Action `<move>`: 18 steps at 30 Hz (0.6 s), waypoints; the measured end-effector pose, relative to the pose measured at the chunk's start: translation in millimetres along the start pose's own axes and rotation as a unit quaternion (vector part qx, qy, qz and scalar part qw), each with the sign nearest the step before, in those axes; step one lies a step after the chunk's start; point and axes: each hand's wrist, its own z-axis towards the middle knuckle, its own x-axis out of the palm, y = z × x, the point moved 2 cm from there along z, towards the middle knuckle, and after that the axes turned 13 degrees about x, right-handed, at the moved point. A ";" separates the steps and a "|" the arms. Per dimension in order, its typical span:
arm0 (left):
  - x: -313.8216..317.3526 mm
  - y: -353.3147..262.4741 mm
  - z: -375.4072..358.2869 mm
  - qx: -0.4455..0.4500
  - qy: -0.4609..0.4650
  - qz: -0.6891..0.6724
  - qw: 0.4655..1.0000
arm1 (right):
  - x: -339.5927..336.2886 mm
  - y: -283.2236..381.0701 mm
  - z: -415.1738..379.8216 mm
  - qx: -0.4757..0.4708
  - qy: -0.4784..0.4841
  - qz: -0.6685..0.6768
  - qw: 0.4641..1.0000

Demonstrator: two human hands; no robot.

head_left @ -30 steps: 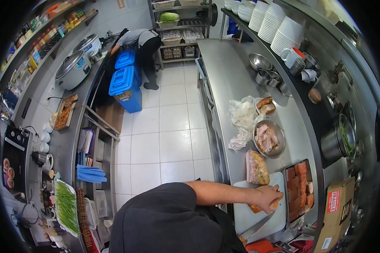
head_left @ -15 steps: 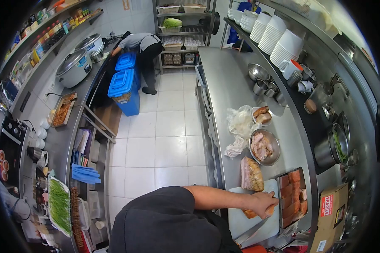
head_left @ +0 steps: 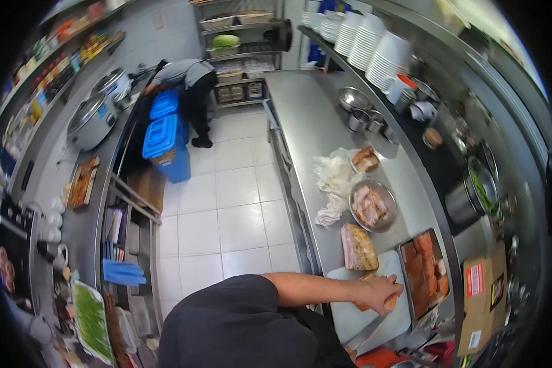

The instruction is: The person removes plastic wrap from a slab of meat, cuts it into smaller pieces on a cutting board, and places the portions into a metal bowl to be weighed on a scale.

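Observation:
My left hand reaches across the white cutting board with its fingers closed on a piece of meat. More of the meat shows beneath my wrist. A knife slants over the board below this hand, its blade tip near the meat. I cannot see my right hand, and what holds the knife is hidden. A large slab of meat lies at the board's upper edge. A metal tray of meat blocks stands to the right.
Beyond the slab are a metal bowl of pale meat, plastic bags and a small container of meat. A cardboard box stands at the right. Across the aisle, a person bends beside blue bins.
The view has shifted and tilted slightly, so the counter things appear farther left. My left hand stays closed on the meat, and the knife remains beside it.

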 end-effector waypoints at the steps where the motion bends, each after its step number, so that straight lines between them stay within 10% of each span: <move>1: 2.8 -3.1 1.3 0.002 0.013 -0.004 1.000 | -4.6 -4.0 -8.8 0.004 0.004 0.002 1.000; 18: 64.6 -9.3 37.2 0.197 -0.038 -0.013 0.980 | -12.7 3.2 -56.7 0.178 0.040 0.134 0.974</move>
